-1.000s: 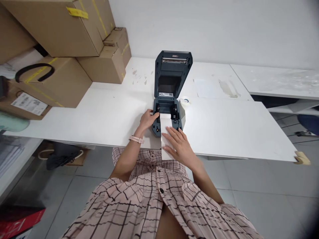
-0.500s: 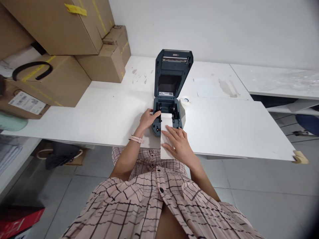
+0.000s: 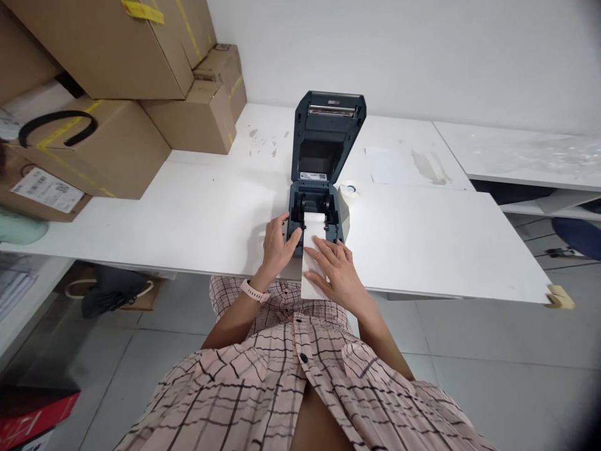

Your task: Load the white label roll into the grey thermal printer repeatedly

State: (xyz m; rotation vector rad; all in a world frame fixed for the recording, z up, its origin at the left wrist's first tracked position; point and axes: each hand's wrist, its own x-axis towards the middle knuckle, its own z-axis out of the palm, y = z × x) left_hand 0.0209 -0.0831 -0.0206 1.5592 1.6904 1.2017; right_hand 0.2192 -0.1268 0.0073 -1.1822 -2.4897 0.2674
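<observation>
A dark blue-grey label printer stands at the table's front edge with its lid raised. Inside lies a small roll of white label paper, its strip running out over the front and hanging past the edge. My right hand rests flat on that strip, fingers spread. At the printer's left side is my left hand, its thumb apart from the fingers and near the inner left edge; it holds nothing. A pale pink band circles my left wrist.
Cardboard boxes are stacked at the back left, a black curved band on one of them. Right behind the printer's side sits a white roll. The white table extends right, with a beige corner guard.
My left hand has drawn back slightly from the paper roll toward the printer's front left, its thumb lower. My right hand stays on the paper strip.
</observation>
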